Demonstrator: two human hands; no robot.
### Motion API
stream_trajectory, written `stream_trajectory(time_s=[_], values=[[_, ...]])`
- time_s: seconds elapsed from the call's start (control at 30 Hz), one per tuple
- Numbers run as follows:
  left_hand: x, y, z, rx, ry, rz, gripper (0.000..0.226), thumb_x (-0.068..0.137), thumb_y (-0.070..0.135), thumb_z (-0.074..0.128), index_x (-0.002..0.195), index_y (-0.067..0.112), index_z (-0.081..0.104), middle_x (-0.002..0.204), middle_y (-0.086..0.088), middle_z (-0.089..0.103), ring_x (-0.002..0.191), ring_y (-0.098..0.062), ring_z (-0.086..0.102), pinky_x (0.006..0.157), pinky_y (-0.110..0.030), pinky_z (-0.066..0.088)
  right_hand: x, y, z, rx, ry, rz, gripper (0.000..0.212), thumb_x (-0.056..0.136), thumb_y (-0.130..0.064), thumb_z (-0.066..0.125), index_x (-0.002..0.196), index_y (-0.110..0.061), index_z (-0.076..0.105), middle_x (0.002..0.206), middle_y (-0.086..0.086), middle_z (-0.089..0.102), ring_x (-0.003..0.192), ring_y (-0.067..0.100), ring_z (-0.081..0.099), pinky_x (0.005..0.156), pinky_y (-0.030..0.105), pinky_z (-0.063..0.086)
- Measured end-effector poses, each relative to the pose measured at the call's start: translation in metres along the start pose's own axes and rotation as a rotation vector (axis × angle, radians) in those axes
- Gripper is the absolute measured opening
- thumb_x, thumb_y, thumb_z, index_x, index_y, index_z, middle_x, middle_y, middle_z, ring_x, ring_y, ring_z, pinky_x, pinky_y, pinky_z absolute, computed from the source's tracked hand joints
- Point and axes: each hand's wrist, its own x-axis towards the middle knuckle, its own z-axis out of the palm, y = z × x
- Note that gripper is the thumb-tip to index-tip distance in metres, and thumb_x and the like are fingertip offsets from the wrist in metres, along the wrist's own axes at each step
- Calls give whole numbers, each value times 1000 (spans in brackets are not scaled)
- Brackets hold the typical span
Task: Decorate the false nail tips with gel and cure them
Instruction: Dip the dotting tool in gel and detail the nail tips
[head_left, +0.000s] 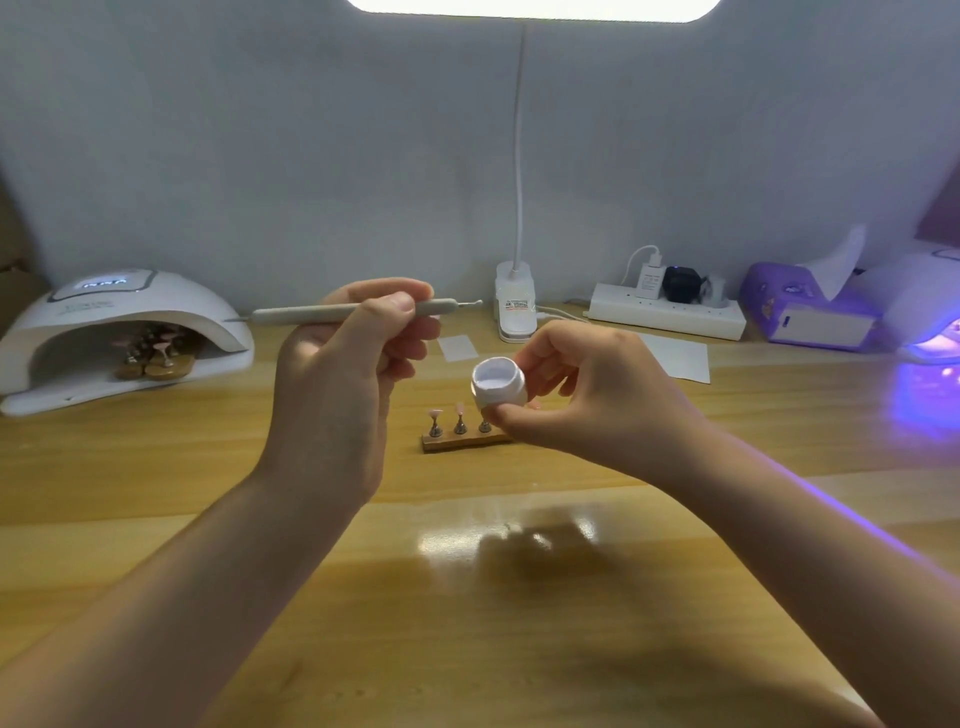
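Your left grip (348, 358) is curled around a thin grey tool (363, 310), held flat above the desk (156, 467) with its fine tip pointing right. Far left, a white nail lamp (124, 332) sits on the desk, and inside it are wooden stands with pink nail tips (156, 353). In the middle, a small wooden holder (457, 441) stands on the desk with pink nail tips (435, 414) on metal pegs. Just above it, your right grip (576, 395) pinches a little white pot (496, 387). The pot is open and tilted toward you, with pale gel inside. Far right, a second lamp (930, 322) glows purple, beside a purple tissue box (795, 306).
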Motion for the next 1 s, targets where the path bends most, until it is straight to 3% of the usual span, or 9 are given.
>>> stream_trajectory(time_s=[0.13,0.4,0.53,0.73,1.0], values=[[-2,-6,0,-9,-54,39,24,75,11,57,72,23,77,68,3,66,68,-8,58,61,-18,47,0,2,1,17,-4,30,39,70,-47,75,96,-19,65,80,-11,66,71,5,62,61,16,52],[-5,-15,2,-72,-84,-6,19,81,12,61,80,20,78,75,0,69,73,-9,64,63,-17,50,3,11,1,5,9,98,39,69,-46,76,96,-23,61,82,-10,64,73,9,60,64,30,55],[-5,-17,3,-144,-22,-102,20,92,13,59,83,16,78,76,-3,70,71,-9,64,62,-17,50,8,31,-2,51,25,206,32,70,-45,75,89,-29,57,79,-6,61,67,7,54,59,27,49],[-6,-27,1,-178,17,-197,21,93,17,59,84,15,77,75,-3,70,66,-8,61,59,-17,50,5,80,-8,42,32,418,31,71,-43,78,89,-30,57,84,-5,59,73,11,52,60,26,43],[-12,-48,-3,-94,38,-245,21,93,12,58,83,17,76,76,-5,70,68,-10,62,62,-20,52,-2,104,-3,-207,-10,571,40,68,-60,72,99,-37,61,109,2,56,109,24,50,89,41,47]])
